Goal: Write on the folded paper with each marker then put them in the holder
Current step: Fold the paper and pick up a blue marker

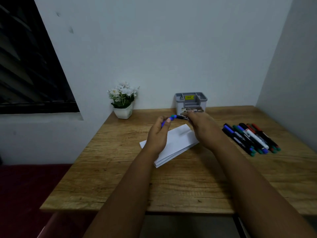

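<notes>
A folded white paper (pixel 175 143) lies on the wooden table (pixel 120 177), partly under both arms. Above its far edge my right hand (pixel 200 124) grips a dark marker (pixel 180 117) with a green end pointing left. My left hand (pixel 158 134) pinches a blue cap (pixel 163 123) beside that end. Whether cap and marker touch is unclear. The grey holder (pixel 191 100) stands against the wall just behind the hands. Several more markers (pixel 252 138) lie in a row at the right.
A small white pot of white flowers (pixel 122 100) stands at the table's back left corner. Walls close the back and right sides. A dark window is at the left. A dark red surface (pixel 25 194) lies below the table's left edge.
</notes>
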